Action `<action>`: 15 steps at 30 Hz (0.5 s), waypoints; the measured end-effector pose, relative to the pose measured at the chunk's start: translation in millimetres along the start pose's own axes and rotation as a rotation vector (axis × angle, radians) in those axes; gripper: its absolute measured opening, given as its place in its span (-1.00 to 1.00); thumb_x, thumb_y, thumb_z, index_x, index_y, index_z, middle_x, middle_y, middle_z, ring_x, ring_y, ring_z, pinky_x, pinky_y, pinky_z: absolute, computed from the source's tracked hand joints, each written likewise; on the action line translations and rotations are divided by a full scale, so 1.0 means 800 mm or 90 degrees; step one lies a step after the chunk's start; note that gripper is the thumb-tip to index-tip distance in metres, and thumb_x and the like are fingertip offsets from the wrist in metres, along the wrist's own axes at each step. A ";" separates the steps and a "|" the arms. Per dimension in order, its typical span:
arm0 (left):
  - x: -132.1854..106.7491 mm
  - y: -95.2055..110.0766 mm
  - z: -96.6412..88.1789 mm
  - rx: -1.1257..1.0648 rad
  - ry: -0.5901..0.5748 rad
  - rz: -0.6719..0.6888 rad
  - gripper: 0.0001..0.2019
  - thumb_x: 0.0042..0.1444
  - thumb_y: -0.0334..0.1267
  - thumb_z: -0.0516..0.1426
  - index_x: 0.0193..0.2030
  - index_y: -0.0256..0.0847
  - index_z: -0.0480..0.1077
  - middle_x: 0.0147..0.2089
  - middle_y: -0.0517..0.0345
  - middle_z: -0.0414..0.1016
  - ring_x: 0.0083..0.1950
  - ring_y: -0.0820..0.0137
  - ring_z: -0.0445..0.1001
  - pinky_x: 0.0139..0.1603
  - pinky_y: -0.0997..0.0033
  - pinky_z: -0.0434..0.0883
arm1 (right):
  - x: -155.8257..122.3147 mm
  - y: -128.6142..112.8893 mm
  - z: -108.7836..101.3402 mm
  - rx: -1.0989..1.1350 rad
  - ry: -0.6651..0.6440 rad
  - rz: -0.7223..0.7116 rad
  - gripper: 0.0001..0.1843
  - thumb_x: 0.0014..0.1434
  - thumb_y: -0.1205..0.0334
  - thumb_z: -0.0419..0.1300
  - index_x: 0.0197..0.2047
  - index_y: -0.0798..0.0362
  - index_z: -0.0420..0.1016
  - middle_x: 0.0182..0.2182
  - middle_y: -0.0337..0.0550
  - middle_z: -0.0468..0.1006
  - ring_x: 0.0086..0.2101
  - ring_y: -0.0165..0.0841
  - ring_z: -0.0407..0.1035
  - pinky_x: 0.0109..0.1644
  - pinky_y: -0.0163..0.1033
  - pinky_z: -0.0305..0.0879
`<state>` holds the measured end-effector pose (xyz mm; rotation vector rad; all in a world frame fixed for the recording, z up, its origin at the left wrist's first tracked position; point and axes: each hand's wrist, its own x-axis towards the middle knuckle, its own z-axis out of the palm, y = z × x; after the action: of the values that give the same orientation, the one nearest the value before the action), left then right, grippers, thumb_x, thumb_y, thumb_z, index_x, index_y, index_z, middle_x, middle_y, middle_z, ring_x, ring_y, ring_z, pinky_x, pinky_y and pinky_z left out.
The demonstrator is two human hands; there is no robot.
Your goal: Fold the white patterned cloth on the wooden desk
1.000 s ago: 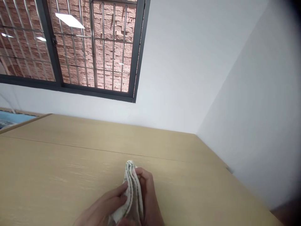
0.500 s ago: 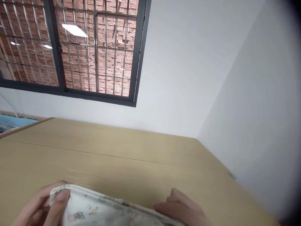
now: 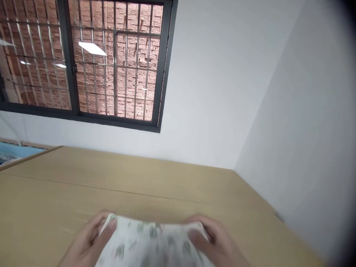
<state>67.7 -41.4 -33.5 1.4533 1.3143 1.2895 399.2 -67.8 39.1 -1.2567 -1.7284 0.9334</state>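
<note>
Currently held: a white towel (image 3: pixel 150 241) with green print, pulled out between both hands at the bottom of the view (blurred, so the print is hard to make out).
Left hand (image 3: pixel 86 244): fingers (image 3: pixel 107 226) closed on the towel's left edge.
Right hand (image 3: pixel 215 241): fingers (image 3: pixel 197 237) closed on its right edge.
Below: pale wood-grain surface (image 3: pixel 116 189).
Beyond: barred window (image 3: pixel 115 63) set in a white wall (image 3: pixel 222 92).

Bright, even room light, lamp glare on the window pane (image 3: pixel 116 74), motion-blurred cloth (image 3: pixel 151 241), darkened upper-right corner.
</note>
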 end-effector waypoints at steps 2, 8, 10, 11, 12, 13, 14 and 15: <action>0.043 -0.037 0.021 0.081 -0.022 0.046 -0.57 0.26 0.25 0.03 -0.30 -0.09 0.29 -0.39 0.25 0.28 -0.35 0.35 0.31 -0.31 0.41 0.36 | 0.048 0.036 0.015 0.013 -0.024 0.012 -0.54 0.30 -0.19 0.14 -0.10 0.04 0.58 -0.20 -0.03 0.62 -0.16 -0.14 0.49 -0.09 -0.15 0.39; 0.113 -0.156 0.078 0.227 -0.048 0.064 -0.59 0.37 0.16 -0.19 -0.24 -0.10 0.20 -0.37 0.24 0.34 -0.31 0.31 0.40 -0.22 0.37 0.34 | 0.138 0.190 0.068 -0.179 0.068 0.019 -0.70 0.30 0.12 0.03 -0.21 0.11 0.50 -0.30 -0.03 0.60 -0.26 -0.19 0.48 -0.17 -0.20 0.34; 0.123 -0.176 0.086 0.270 -0.044 0.051 -0.63 0.40 0.07 -0.23 -0.19 -0.10 0.20 -0.37 0.21 0.39 -0.31 0.28 0.44 -0.23 0.34 0.34 | 0.150 0.220 0.082 -0.218 0.082 0.012 -0.76 0.30 0.21 0.01 -0.21 0.08 0.47 -0.30 -0.05 0.59 -0.24 -0.18 0.48 -0.14 -0.18 0.32; 0.127 -0.182 0.088 0.297 -0.041 0.047 -0.65 0.41 0.02 -0.25 -0.17 -0.10 0.20 -0.37 0.19 0.41 -0.31 0.26 0.46 -0.24 0.33 0.33 | 0.154 0.230 0.088 -0.240 0.089 0.004 -0.77 0.32 0.24 -0.01 -0.21 0.07 0.46 -0.29 -0.05 0.59 -0.22 -0.18 0.48 -0.11 -0.18 0.32; 0.132 -0.187 0.090 0.326 -0.039 0.049 -0.67 0.41 -0.02 -0.26 -0.16 -0.11 0.21 -0.36 0.15 0.43 -0.31 0.24 0.47 -0.24 0.31 0.32 | 0.158 0.237 0.093 -0.264 0.096 -0.006 -0.77 0.33 0.27 -0.03 -0.20 0.05 0.45 -0.26 -0.05 0.58 -0.18 -0.18 0.47 -0.08 -0.17 0.31; 0.137 -0.191 0.092 0.358 -0.037 0.057 -0.68 0.41 -0.06 -0.26 -0.16 -0.11 0.21 -0.34 0.11 0.45 -0.28 0.22 0.47 -0.21 0.28 0.32 | 0.161 0.243 0.098 -0.289 0.103 -0.017 -0.76 0.35 0.29 -0.05 -0.19 0.04 0.44 -0.23 -0.04 0.57 -0.14 -0.17 0.45 -0.04 -0.16 0.30; 0.143 -0.195 0.093 0.391 -0.036 0.069 -0.69 0.40 -0.09 -0.26 -0.18 -0.12 0.21 -0.31 0.07 0.45 -0.24 0.20 0.46 -0.17 0.26 0.32 | 0.164 0.248 0.103 -0.316 0.112 -0.028 -0.74 0.37 0.31 -0.08 -0.18 0.04 0.43 -0.20 -0.03 0.55 -0.11 -0.17 0.43 0.00 -0.14 0.28; 0.148 -0.198 0.095 0.423 -0.036 0.084 -0.69 0.40 -0.12 -0.25 -0.20 -0.13 0.22 -0.28 0.03 0.45 -0.19 0.18 0.45 -0.12 0.23 0.31 | 0.166 0.252 0.107 -0.342 0.118 -0.039 -0.73 0.39 0.32 -0.10 -0.18 0.03 0.42 -0.17 -0.02 0.53 -0.09 -0.16 0.41 0.03 -0.13 0.26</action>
<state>105.1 107.4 -179.8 2.0338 1.7256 0.9102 373.6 99.2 -153.7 -1.5585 -1.9181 0.3032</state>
